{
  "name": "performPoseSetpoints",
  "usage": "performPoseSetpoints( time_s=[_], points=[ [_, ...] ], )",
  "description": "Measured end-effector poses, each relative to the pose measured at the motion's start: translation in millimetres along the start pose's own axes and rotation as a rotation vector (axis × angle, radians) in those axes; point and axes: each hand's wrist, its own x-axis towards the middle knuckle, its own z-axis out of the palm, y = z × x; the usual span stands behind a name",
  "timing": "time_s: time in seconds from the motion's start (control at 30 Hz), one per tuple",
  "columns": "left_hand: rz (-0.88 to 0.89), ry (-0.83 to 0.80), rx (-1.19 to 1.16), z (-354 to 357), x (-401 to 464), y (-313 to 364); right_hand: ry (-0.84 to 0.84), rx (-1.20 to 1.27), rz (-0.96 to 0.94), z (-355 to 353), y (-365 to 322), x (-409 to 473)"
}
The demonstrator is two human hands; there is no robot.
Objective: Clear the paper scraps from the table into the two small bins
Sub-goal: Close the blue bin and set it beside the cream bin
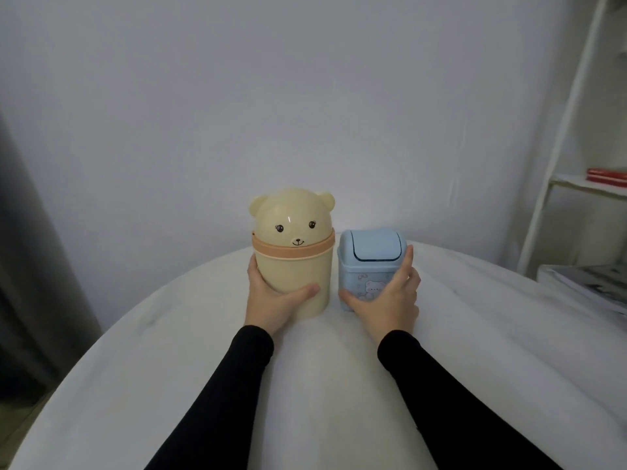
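Note:
Two small bins stand side by side at the far middle of the white table (203, 368). The cream bear-shaped bin (295, 262) has a domed head lid and an orange collar. My left hand (271, 300) grips its lower body, thumb across the front. To its right is the shorter blue bin (369, 259) with a swing lid that sits closed. My right hand (386, 300) holds it around the front and right side. Both bins stand upright. No paper scraps show on the table.
A white ladder shelf (559, 164) stands at the right with a red item (607, 174) on it. A grey patterned object (590, 286) lies at the table's right edge. A dark curtain (30, 266) hangs at the left. A plain wall is behind.

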Motion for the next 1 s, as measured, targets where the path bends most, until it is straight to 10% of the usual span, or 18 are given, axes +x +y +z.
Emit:
performPoseSetpoints(
  time_s=[1.0],
  points=[
    [-0.019,-0.040,0.035,46,64,-21,0.000,0.059,-0.089,37,29,77]
  ],
)
